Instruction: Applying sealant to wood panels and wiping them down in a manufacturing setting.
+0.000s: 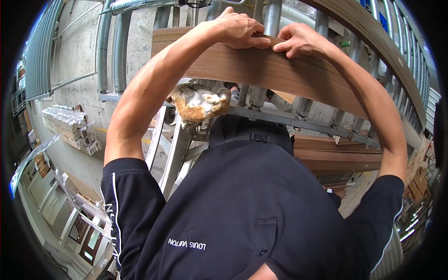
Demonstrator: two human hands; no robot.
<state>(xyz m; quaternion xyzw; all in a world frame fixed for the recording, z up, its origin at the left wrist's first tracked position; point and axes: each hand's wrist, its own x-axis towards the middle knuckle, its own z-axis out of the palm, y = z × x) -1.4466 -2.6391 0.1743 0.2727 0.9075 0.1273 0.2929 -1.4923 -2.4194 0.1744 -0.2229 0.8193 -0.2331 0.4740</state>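
A long brown wood-grain board lies across the metal rollers in front of me. My left hand is closed on its far edge, the thumb on the near face and the fingers reaching over. Just to the right, my right hand pinches the same edge with bent fingers. A small gap separates the two thumbs. What the fingertips do behind the edge is hidden. Close to the board's near side, a crumpled white and orange-brown cloth sits at the left.
Steel rollers and their frame rail run beneath the board. Another long brown board curves past at the far right. Brown boards are stacked below the rail. Wrapped bundles stand on the concrete floor at left.
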